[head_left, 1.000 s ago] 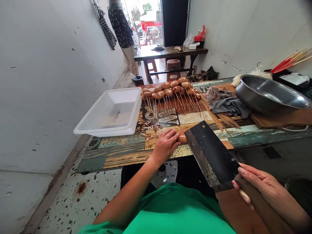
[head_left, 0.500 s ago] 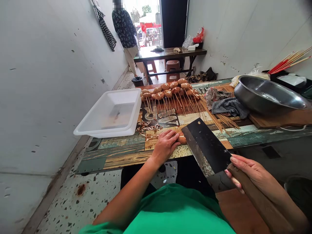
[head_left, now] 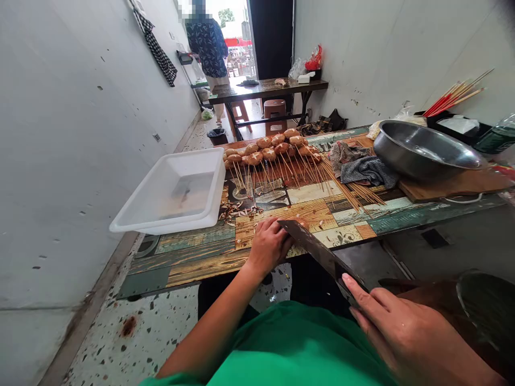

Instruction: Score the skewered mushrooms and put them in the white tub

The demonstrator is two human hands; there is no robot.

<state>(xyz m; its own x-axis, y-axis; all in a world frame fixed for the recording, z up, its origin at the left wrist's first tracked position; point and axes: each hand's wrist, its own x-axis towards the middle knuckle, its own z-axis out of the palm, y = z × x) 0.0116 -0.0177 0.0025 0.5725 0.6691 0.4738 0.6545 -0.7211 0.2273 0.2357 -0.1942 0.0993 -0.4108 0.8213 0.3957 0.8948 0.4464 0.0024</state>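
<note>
My left hand (head_left: 266, 244) is closed at the table's near edge, its fingers pressed on a brown mushroom (head_left: 302, 221) that is mostly hidden behind the blade. In my right hand (head_left: 406, 327) is a cleaver (head_left: 316, 249), gripped by the handle with a finger along the blade. Seen nearly edge-on, the blade lies over the mushroom, its tip close to my left fingers; whether it cuts in I cannot tell. Beyond my hands lie mushroom trimmings (head_left: 237, 210) and a pile of skewered mushrooms (head_left: 267, 153), several with star-shaped cuts on their caps.
A white plastic tub (head_left: 173, 187) stands at the table's left. To the right are bare skewers (head_left: 356, 195), grey cloths (head_left: 366, 170) and a steel basin (head_left: 426, 150) on a wooden board (head_left: 454, 185). A person (head_left: 209, 48) stands by the far table (head_left: 265, 91).
The cleaver has swung left and turned from showing its broad side to nearly edge-on, over the mushroom. My left hand stays in place. The view has shifted slightly to the right.
</note>
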